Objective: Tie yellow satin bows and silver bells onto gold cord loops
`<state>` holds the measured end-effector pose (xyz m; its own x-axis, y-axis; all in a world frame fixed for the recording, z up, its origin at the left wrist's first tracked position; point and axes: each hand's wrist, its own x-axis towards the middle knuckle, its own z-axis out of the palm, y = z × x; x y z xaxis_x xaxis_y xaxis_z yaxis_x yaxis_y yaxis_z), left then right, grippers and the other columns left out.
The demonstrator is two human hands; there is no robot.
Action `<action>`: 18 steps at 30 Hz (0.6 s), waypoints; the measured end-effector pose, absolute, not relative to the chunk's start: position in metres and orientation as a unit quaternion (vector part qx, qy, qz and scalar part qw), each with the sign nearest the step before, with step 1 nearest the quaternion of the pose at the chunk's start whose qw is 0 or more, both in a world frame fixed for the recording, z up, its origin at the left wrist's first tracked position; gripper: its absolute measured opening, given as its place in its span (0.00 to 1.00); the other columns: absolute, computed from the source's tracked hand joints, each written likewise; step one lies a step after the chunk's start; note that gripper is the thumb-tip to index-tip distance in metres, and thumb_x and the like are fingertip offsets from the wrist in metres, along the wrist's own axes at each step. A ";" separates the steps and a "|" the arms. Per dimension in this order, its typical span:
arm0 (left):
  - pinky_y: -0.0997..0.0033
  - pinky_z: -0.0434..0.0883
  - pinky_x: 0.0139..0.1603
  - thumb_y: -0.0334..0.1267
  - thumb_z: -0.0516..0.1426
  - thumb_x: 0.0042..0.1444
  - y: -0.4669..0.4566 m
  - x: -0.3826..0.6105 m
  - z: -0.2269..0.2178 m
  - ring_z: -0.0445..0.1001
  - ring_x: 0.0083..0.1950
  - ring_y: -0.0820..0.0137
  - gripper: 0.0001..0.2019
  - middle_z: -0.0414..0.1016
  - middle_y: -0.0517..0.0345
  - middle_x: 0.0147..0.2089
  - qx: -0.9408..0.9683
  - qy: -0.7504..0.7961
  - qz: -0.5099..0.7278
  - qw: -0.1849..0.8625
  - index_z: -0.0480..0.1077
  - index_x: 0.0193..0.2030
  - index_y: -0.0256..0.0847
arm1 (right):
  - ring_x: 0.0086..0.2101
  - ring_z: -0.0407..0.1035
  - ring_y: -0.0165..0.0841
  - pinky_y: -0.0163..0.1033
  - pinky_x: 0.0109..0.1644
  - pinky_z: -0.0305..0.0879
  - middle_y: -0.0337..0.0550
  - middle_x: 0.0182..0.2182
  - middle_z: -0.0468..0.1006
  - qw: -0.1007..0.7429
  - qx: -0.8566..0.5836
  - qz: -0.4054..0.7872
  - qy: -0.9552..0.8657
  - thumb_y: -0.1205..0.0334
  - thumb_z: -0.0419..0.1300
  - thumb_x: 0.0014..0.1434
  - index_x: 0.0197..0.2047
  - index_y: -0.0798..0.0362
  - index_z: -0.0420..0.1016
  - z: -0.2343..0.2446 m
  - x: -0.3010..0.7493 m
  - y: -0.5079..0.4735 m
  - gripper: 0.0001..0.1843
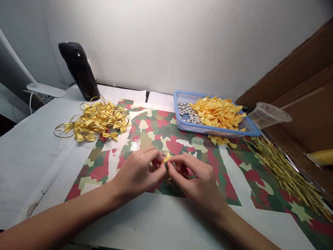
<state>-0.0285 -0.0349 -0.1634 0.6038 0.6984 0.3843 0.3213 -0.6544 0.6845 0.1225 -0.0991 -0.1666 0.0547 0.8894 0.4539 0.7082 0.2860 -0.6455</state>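
Between my two hands, over the middle of the patterned sheet, is a small yellow ribbon bow [167, 157]. A silver bell [164, 155] shows right beside it, close to my left fingertips. My left hand [142, 168] pinches the bow from the left with thumb and forefinger. From the right, my right hand [196, 175] pinches it too, thumb against forefinger. A bit of yellow shows below the fingertips; the fingers hide the rest. To the left lies a pile of yellow bows [97, 119] with gold wire loops and a few bells.
A blue basket [217, 132] at the back right holds yellow bows and silver bells. Past it stand a clear plastic cup [267, 114] and a bundle of gold ties [286, 173]. A black bottle-shaped object [80, 71] and a white lamp [45, 89] are at the back left.
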 end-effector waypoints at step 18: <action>0.83 0.69 0.22 0.26 0.54 0.52 -0.035 -0.028 -0.163 0.67 0.23 0.79 0.06 0.68 0.63 0.24 0.850 0.291 0.346 0.272 0.66 0.26 0.37 | 0.19 0.60 0.26 0.32 0.22 0.58 0.33 0.19 0.68 0.426 -0.602 0.133 -0.662 0.70 0.57 0.57 0.31 0.52 0.74 -0.166 0.124 -0.101 0.06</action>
